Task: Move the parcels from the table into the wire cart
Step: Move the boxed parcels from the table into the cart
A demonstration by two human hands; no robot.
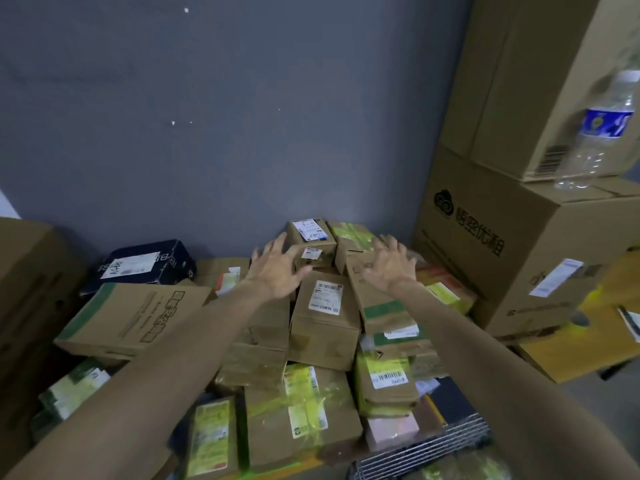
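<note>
A heap of brown cardboard parcels covers the table in front of me. My left hand (273,268) and my right hand (389,263) stretch out over the far part of the heap with fingers spread, holding nothing. Between them stands a small labelled box (311,237) near the wall, and just below lies a brown parcel with a white label (325,317). My right hand hovers over or touches a tilted carton with a green stripe (379,299). A corner of the wire cart (422,448) shows at the bottom right.
Big stacked cartons (512,251) rise on the right, with a plastic water bottle (599,133) on one. A dark blue box (145,265) and a long flat carton (135,317) lie at the left. A grey wall stands behind. Yellow-taped parcels (301,410) fill the near edge.
</note>
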